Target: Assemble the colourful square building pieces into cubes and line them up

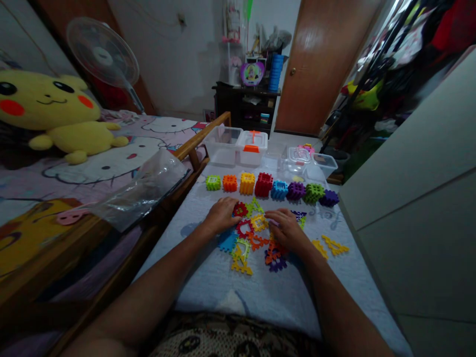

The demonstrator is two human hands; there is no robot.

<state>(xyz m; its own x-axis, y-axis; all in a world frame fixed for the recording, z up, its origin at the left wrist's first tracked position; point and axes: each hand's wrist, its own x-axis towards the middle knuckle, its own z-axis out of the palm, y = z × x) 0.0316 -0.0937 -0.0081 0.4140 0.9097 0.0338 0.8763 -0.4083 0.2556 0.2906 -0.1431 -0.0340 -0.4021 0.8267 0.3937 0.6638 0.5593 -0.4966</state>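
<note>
My left hand (222, 215) is at the left of a loose pile of plastic pieces, its fingertips on a dark red piece (240, 209). My right hand (285, 228) rests over the pile's right side, fingers apart, near a yellow square piece (259, 222). Around them lie a red frame (245, 228), orange pieces (257, 241), a blue piece (227, 241), a yellow triangular piece (241, 267) and a purple piece (277, 264). Behind the hands runs a row of same-coloured stacks, among them a dark red stack (264, 184) and an orange stack (229, 183).
Clear plastic boxes (224, 145) and a lidded box with an orange handle (252, 148) stand at the table's back. Yellow triangles (335, 245) lie at the right. A wooden bed rail (203, 135) borders the left; a white cabinet (416, 198) borders the right.
</note>
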